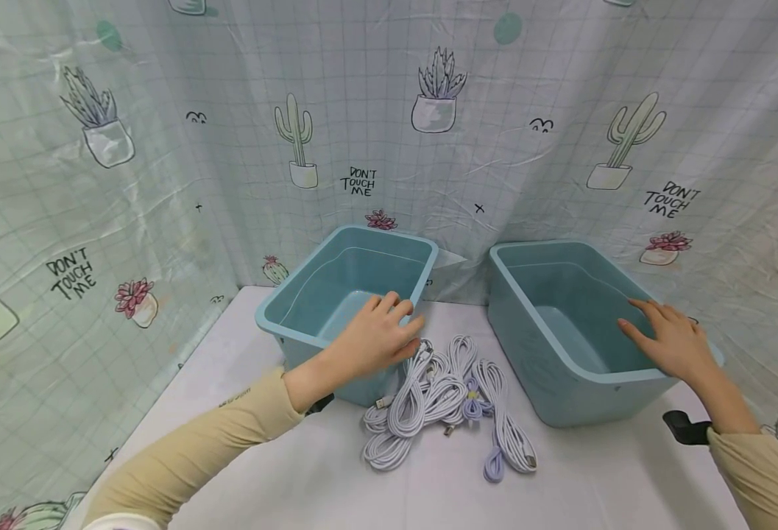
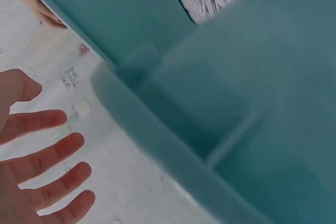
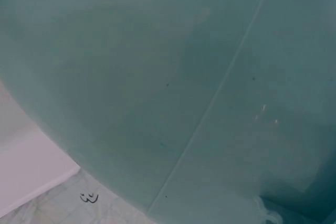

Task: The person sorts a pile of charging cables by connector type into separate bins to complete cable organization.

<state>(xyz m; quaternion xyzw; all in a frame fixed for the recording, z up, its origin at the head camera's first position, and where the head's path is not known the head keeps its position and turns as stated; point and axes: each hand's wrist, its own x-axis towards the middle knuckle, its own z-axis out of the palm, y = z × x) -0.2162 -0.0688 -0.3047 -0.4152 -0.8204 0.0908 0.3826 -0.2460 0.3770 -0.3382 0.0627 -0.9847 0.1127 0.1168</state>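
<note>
Left of the cable pile (image 1: 444,397), a blue bin (image 1: 389,265) stood on the white table (image 1: 283,471). Over that bin's side nearest the pile was the person's left hand (image 1: 378,335), its fingers parted and loosely bent, pinching nothing; whether it brushed the rim I couldn't tell. The pile itself lay on the table between the two bins: white cables wound into long loops, with a lilac bundle (image 1: 473,406) among them and a small lilac loop (image 1: 493,466) at the near end. To my eye, each coil would be light and limp, smooth enough to slide, and apt to snag on its neighbours. The best hold looked to be round a coil's gathered middle, clear of the metal plugs (image 1: 531,461). Right of the pile stood another blue bin (image 1: 534,353), and over its side farthest from the pile was the right hand (image 1: 673,342), fingers spread, gripping nothing that I could see.
</note>
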